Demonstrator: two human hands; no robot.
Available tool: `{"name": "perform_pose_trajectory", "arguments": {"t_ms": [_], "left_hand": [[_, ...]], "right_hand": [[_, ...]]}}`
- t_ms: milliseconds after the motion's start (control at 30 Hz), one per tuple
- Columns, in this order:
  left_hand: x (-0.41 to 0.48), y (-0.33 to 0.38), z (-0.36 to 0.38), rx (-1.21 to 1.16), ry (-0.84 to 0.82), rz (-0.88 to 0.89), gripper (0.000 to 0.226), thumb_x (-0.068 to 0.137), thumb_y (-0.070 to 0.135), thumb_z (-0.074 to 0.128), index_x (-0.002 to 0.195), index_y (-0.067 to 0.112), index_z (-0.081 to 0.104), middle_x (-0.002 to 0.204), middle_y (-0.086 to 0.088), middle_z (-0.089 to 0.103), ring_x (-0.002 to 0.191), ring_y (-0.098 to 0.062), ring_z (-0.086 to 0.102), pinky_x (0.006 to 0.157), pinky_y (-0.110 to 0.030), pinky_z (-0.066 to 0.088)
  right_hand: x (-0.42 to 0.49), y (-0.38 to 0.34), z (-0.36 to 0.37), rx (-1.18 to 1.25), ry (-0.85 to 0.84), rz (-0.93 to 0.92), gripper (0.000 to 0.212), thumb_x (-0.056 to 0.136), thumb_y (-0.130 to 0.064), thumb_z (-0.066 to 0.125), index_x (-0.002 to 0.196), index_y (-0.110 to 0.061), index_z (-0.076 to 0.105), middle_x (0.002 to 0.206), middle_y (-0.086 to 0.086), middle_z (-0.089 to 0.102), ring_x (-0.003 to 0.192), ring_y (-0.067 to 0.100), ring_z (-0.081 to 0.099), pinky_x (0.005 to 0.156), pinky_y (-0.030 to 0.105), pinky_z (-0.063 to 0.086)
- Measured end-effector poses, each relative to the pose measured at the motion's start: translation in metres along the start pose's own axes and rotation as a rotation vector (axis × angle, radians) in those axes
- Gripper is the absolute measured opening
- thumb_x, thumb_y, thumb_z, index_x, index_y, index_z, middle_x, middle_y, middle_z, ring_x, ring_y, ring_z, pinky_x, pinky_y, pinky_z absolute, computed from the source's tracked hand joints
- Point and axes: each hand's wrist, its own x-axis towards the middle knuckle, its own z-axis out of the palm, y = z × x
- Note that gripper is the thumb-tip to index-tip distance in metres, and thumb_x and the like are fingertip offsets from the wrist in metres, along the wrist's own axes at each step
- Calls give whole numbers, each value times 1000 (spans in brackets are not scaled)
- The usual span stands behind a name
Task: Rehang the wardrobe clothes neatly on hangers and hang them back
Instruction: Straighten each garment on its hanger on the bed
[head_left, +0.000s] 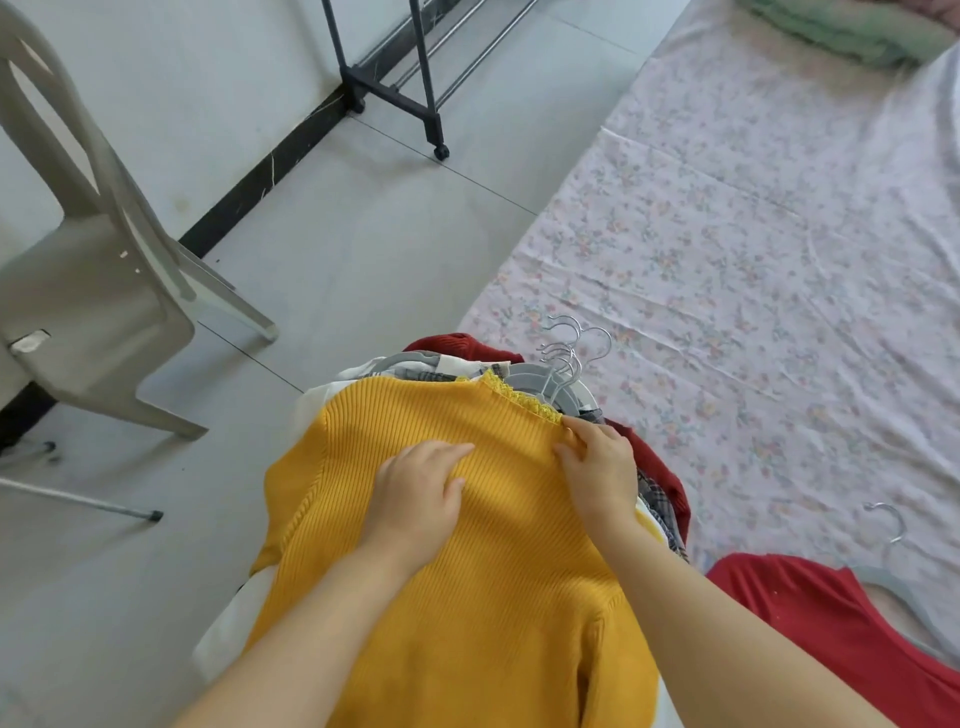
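Note:
A yellow ribbed sweater lies on top of a pile of clothes on grey hangers, whose metal hooks bunch together at the sweater's collar. My left hand rests flat on the sweater's chest with fingers straight. At the sweater's right shoulder my right hand pinches the knit beside the collar. Beneath it show a white garment, a plaid one and a dark red garment. A red garment with a grey hanger lies at the lower right.
The pile sits at the edge of a bed with a floral sheet. A black wheeled clothes rack stands on the tiled floor at the top. A grey plastic chair is at the left. Green folded cloth lies top right.

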Motion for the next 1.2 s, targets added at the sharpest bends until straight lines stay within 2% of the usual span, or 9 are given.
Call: {"name": "perform_pose_trajectory", "arguments": {"t_ms": [267, 400, 600, 700, 800, 933, 1033, 1100, 1200], "left_hand": [[2, -5, 2, -22, -19, 2, 38, 92, 20, 51, 129, 25, 51, 129, 7, 53, 123, -10, 42, 102, -28, 26], [4, -4, 0, -14, -19, 29, 38, 92, 18, 51, 129, 24, 51, 128, 6, 54, 123, -11, 42, 102, -29, 25], [17, 9, -21, 11, 93, 136, 46, 85, 10, 60, 130, 13, 51, 128, -7, 55, 119, -25, 48, 100, -38, 35], [26, 22, -32, 75, 90, 165, 52, 87, 17, 58, 137, 13, 42, 138, -8, 45, 128, -26, 39, 106, -39, 29], [31, 39, -38, 139, 29, 216, 54, 91, 27, 51, 142, 19, 34, 144, -3, 39, 134, -21, 31, 111, -38, 24], [16, 70, -45, 119, -28, 364, 45, 90, 27, 55, 134, 23, 46, 126, 2, 54, 124, -19, 42, 111, -42, 21], [-10, 97, -50, 70, 11, 520, 37, 84, 22, 65, 120, 16, 61, 105, -3, 63, 105, -26, 55, 103, -50, 35], [-32, 117, -51, 45, 39, 602, 34, 80, 24, 64, 113, 13, 65, 97, -4, 64, 95, -27, 59, 93, -49, 43], [-68, 151, -48, -2, 33, 690, 34, 77, 24, 63, 109, 13, 68, 92, -3, 63, 89, -25, 60, 89, -50, 46]], "right_hand": [[-1, 7, 4, -96, -24, -37, 43, 87, -22, 62, 128, -27, 54, 110, -1, 62, 113, 19, 44, 95, 35, 40], [-2, 4, -1, -99, -5, -64, 42, 88, -18, 58, 129, -26, 54, 113, -1, 62, 115, 20, 44, 86, 33, 42], [-33, -11, -32, -49, 180, -198, 42, 83, -8, 62, 123, -23, 61, 109, 3, 63, 104, 22, 54, 76, 31, 44], [-55, -24, -59, -54, 319, -306, 42, 75, 3, 69, 113, -14, 68, 95, 8, 67, 90, 29, 61, 69, 35, 51], [-81, -32, -87, -91, 425, -377, 42, 68, 8, 74, 105, -11, 71, 87, 7, 68, 81, 28, 64, 69, 31, 52], [-124, -29, -124, -123, 555, -361, 42, 63, 10, 77, 99, -10, 74, 80, 4, 67, 73, 22, 64, 64, 20, 48], [-159, -15, -150, -128, 601, -312, 43, 62, 11, 77, 100, -9, 73, 79, 4, 66, 71, 20, 62, 67, 17, 43], [-185, -3, -166, -129, 621, -257, 45, 61, 11, 78, 101, -9, 73, 80, 5, 66, 72, 21, 62, 70, 18, 43], [-228, 19, -189, -123, 663, -179, 50, 60, 10, 79, 104, -12, 72, 84, 3, 65, 78, 17, 60, 77, 14, 40]]}}
